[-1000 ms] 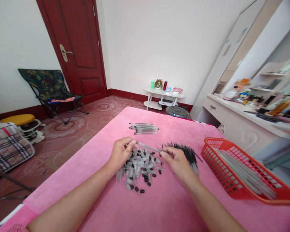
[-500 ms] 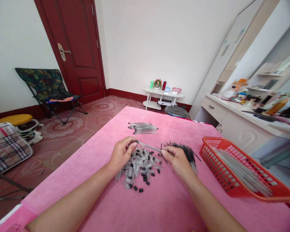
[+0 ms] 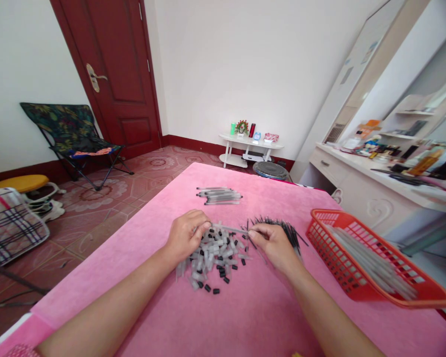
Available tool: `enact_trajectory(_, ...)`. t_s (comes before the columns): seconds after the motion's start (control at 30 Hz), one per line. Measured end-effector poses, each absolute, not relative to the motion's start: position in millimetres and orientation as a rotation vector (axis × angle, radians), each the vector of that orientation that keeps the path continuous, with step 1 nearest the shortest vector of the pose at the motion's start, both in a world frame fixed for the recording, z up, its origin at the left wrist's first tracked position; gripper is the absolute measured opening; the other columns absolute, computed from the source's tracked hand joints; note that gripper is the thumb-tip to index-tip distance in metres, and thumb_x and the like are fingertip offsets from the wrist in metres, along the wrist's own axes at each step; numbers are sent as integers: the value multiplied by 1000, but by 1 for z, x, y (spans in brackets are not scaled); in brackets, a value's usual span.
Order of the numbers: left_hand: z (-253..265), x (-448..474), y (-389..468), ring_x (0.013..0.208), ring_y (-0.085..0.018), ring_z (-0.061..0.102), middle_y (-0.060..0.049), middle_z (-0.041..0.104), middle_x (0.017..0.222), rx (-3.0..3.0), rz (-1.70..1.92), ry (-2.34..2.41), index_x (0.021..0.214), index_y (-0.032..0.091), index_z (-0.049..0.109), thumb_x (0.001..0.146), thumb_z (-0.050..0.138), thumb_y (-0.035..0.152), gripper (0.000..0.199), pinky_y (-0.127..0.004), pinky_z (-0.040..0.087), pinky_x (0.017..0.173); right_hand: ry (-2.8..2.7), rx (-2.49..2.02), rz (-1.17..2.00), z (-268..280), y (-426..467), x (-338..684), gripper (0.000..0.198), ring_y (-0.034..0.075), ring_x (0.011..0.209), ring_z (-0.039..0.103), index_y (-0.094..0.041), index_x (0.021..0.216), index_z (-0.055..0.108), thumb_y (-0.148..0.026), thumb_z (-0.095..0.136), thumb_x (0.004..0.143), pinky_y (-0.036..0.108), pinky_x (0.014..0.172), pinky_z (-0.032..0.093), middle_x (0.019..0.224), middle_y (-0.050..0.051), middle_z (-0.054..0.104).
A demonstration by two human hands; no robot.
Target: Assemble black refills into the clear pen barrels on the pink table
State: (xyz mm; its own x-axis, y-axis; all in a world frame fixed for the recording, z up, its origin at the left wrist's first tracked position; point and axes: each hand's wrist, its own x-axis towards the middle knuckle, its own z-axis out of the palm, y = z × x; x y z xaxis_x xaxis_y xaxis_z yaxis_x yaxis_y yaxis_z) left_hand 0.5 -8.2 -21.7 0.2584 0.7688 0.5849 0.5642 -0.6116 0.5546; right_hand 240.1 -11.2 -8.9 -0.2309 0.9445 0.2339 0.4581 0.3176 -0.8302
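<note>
White walls (image 3: 263, 59), red door (image 3: 115, 59), tiled floor (image 3: 159, 162)

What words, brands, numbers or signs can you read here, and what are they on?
None can be read.
Bluish patch on the tall cabinet: too small.
Bottles on the dresser: too blurred.
Red-and-white box: too small.
Clear tube between the hands: no lettering discernible.

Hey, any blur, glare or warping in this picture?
Head view: clear tubes in the red basket look smeared; head view: the door slants, likely wide-angle distortion; head view: soft light, no strong glare on the pink cloth; head view: the hands' slim tube lacks fine detail.
</note>
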Motion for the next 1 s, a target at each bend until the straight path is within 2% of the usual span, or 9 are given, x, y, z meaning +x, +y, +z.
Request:
enact_trajectory(0.1, -24, 2, -9, 56, -13, 44, -1, 47, 55, 2140, 1202, 1268, 55, 17, 48, 88, 35, 37, 40, -24, 34, 58, -1799, -1292, 685, -11, -11, 240, 16, 17, 64, 54, -15, 71, 67, -25, 55, 73, 26, 61, 39, 67, 2, 63)
enact_trajectory(0.17, -25, 4, -9, 50, -11, 43, 0, 46, 50, 1975, 1188, 1253, 52, 17, 46, 89, 31, 38, 45, -23, 33, 53, -1782, -1309, 637, -11, -11, 241, 16, 18, 67, 56, -15, 75, 68, -25, 55, 74, 27, 64, 41, 72, 4, 66)
enact_trajectory(0.33, -23, 7, -8, 60, -12, 48, 1, 54, 64, 1943, 1325, 1259, 79, 16, 59, 81, 48, 34, 21, -22, 35, 57, -1835, -1307, 655, -9, -11, 242, 20, 17, 64, 56, -15, 69, 67, -26, 52, 76, 27, 63, 41, 67, 3, 64)
enact_trajectory(0.4, -22, 7, -9, 61, -12, 47, 1, 53, 64, 1982, 1324, 1237, 74, 16, 57, 81, 47, 33, 21, -22, 35, 58, -1854, -1301, 652, -8, -11, 243, 20, 17, 64, 56, -15, 68, 67, -26, 52, 76, 27, 63, 41, 66, 2, 64)
enact_trajectory(0.6, -25, 8, -12, 46, -11, 44, 0, 47, 46, 1828, 1085, 1159, 48, 16, 50, 89, 29, 43, 53, -23, 32, 51, -1816, -1298, 492, -11, -12, 241, 15, 18, 71, 59, -18, 77, 69, -26, 56, 76, 28, 68, 43, 77, 4, 68)
enact_trajectory(0.67, -24, 9, -12, 45, -11, 43, 1, 45, 44, 1774, 1102, 1163, 50, 16, 52, 89, 29, 45, 54, -23, 32, 50, -1816, -1302, 470, -12, -12, 241, 15, 18, 72, 59, -18, 77, 68, -26, 56, 76, 28, 68, 43, 78, 4, 68)
enact_trajectory(0.77, -21, 9, -11, 49, -11, 44, 2, 48, 51, 1825, 1226, 1181, 64, 15, 56, 85, 42, 43, 38, -22, 33, 51, -1814, -1334, 481, -12, -12, 243, 15, 18, 71, 60, -19, 78, 69, -27, 56, 76, 28, 68, 43, 78, 3, 68)
enact_trajectory(0.83, -20, 9, -11, 52, -10, 44, 2, 49, 54, 1868, 1259, 1167, 64, 15, 56, 84, 45, 41, 34, -22, 33, 52, -1826, -1334, 489, -11, -12, 243, 15, 18, 72, 60, -19, 78, 69, -27, 56, 76, 28, 68, 43, 77, 3, 68)
enact_trajectory(1.0, -23, 9, -12, 43, -10, 41, 1, 44, 42, 1736, 1119, 1123, 46, 16, 48, 88, 30, 48, 56, -23, 33, 48, -1892, -1264, 339, -2, -17, 241, 17, 18, 76, 59, -20, 78, 69, -26, 53, 80, 28, 71, 41, 80, 4, 67)
